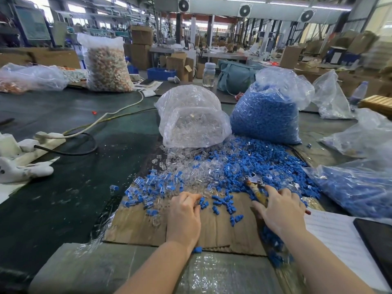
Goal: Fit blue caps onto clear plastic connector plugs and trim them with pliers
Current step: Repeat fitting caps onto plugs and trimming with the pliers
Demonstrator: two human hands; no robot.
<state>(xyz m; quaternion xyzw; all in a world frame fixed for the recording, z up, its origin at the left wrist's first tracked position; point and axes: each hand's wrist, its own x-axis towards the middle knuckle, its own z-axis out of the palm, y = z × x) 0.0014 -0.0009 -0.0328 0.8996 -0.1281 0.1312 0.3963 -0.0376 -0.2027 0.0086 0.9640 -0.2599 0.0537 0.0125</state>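
Both hands down in the parts pile on the cardboard sheet (pixel 212 234).
Left hand (pixel 184 217) pinches a blue cap (pixel 201 202); right hand (pixel 280 211) grips pliers (pixel 255 183), head pointing 11 o'clock.

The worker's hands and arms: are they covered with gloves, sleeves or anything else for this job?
No. Both the left hand and the right hand are bare, with no gloves. Both forearms are uncovered as far as the picture's lower edge: no sleeve cuff shows. No watch, ring or wristband is visible.
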